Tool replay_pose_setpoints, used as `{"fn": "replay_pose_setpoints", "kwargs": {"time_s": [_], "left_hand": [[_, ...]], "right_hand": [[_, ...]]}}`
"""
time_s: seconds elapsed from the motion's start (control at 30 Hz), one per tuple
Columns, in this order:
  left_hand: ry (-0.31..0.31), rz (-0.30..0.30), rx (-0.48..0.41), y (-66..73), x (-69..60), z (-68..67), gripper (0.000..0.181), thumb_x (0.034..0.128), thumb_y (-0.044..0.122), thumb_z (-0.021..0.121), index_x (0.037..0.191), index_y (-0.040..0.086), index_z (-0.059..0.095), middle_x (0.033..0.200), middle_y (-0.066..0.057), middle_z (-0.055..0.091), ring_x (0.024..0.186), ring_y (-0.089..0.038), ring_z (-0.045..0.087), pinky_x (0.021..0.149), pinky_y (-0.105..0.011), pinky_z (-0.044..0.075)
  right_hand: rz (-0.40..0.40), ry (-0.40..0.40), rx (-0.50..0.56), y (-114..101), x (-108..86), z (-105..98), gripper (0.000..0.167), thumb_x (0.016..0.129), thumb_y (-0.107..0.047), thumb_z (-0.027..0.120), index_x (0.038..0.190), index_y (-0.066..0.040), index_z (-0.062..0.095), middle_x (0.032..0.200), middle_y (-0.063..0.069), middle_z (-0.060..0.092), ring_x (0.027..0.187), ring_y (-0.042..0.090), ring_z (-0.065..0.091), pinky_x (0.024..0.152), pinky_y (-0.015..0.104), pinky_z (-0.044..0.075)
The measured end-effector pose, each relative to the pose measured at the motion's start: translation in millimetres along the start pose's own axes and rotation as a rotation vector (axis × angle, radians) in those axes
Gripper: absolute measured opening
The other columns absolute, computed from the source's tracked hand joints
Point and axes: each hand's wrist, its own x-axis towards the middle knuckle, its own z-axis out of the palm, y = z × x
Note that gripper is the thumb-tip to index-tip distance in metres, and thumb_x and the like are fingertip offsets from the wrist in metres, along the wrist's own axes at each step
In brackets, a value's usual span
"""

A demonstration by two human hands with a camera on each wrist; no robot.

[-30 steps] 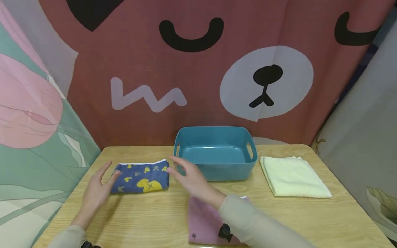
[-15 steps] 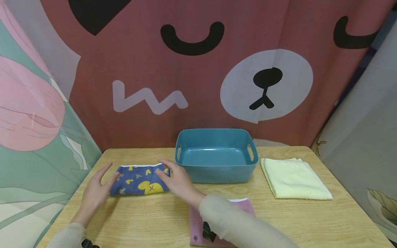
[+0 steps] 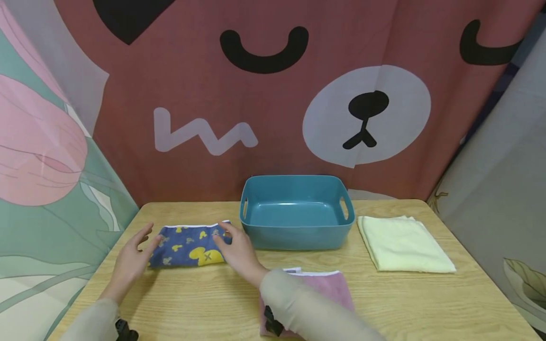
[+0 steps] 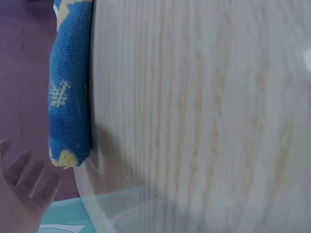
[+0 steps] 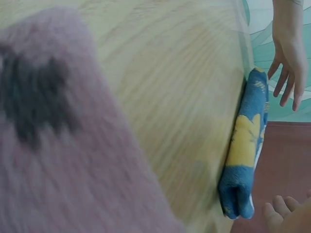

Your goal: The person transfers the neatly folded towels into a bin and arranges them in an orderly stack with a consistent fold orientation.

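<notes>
A folded blue towel with yellow figures lies at the left of the table. My left hand is at its left end, fingers spread and relaxed; in the left wrist view that hand shows a gap to the towel's end. Over the towel's right end is my right hand, thumb and fingers apart; whether it touches the cloth I cannot tell. The right wrist view shows the towel between the right hand and the left hand.
A blue-green basket with side handles stands at the table's back middle. To its right lies a folded pale yellow towel. A folded pink towel lies near the front, partly under my right sleeve. A printed curtain hangs behind.
My right hand has moved left, from beside the basket to over the blue towel's right end. The left hand has hardly moved. More of the pink towel's back edge shows.
</notes>
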Motion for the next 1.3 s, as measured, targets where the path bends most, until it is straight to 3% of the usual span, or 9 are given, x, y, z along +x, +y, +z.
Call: {"fn": "replay_pose_setpoints", "kwargs": {"time_s": [0.37,0.7,0.87,1.3], "left_hand": [[-0.025,-0.068,0.066,-15.2,1.4,5.4,0.074,0.1017,0.052,0.046,0.155,0.004,0.027,0.150,-0.028,0.038,0.133,-0.050,0.035,0.097,-0.069,0.033],[-0.088,-0.163,0.041,-25.5,0.4,10.0,0.078,0.1018,0.054,0.043,0.155,0.001,0.023,0.151,-0.032,0.032,0.133,-0.051,0.037,0.103,-0.064,0.033],[-0.100,-0.188,0.024,-27.7,0.2,13.5,0.078,0.1026,0.052,0.042,0.155,-0.001,0.021,0.151,-0.033,0.031,0.132,-0.051,0.039,0.104,-0.061,0.034],[-0.092,-0.263,0.046,-22.2,3.3,19.6,0.071,0.1037,0.047,0.043,0.150,-0.005,0.031,0.144,-0.036,0.038,0.132,-0.053,0.036,0.107,-0.062,0.029]], "right_hand": [[0.062,0.052,-0.014,8.3,-3.2,14.1,0.044,0.097,-0.028,0.064,0.138,-0.014,0.058,0.133,0.008,0.061,0.120,0.027,0.057,0.100,0.046,0.045],[0.131,0.084,-0.031,18.1,1.7,21.1,0.048,0.097,-0.025,0.065,0.140,-0.008,0.055,0.133,0.016,0.060,0.123,0.031,0.055,0.103,0.048,0.043],[0.154,0.089,-0.037,23.2,3.6,24.3,0.050,0.096,-0.023,0.065,0.141,-0.003,0.053,0.139,0.017,0.055,0.130,0.035,0.049,0.107,0.048,0.039],[0.187,0.069,-0.142,25.8,3.1,28.5,0.061,0.089,-0.021,0.072,0.137,0.010,0.049,0.130,0.024,0.056,0.122,0.038,0.053,0.104,0.048,0.041]]}}
